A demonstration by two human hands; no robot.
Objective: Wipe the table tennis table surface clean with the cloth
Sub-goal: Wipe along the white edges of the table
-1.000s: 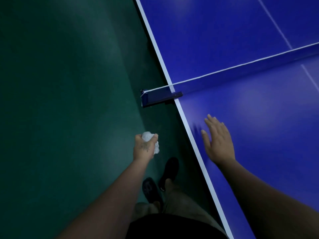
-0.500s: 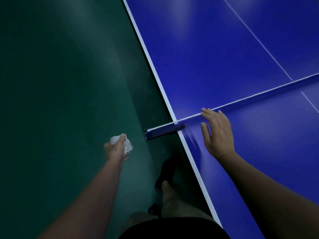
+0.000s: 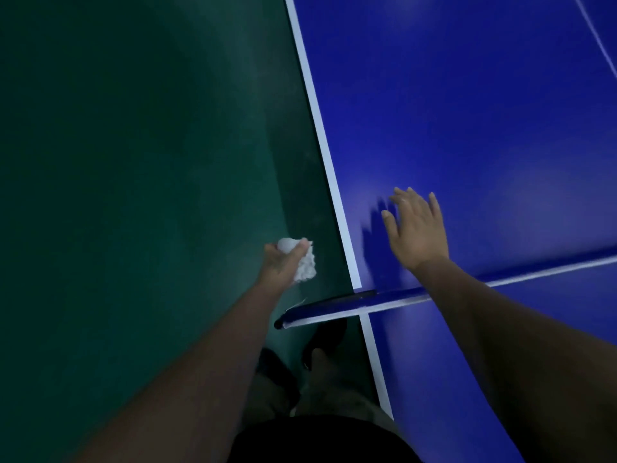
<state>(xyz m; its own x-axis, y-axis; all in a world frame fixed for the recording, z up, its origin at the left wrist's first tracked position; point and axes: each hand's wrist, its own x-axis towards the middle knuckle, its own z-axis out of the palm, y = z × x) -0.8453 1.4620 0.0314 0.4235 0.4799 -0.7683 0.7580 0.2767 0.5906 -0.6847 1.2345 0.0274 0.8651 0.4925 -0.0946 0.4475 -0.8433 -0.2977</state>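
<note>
Fingers (image 3: 300, 246) of left hand (image 3: 278, 265) curled round crumpled cloth (image 3: 305, 266) — beside table (image 3: 467, 111)

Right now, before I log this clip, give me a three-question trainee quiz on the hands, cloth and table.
1. True or false: the cloth lies on the table.
2. Which hand holds the cloth: A left, B right?
3. Fill in: the right hand is over the table, beyond the ____.

Key: 1 false, the left hand holds it over the floor; 2 A; 3 net.
</note>
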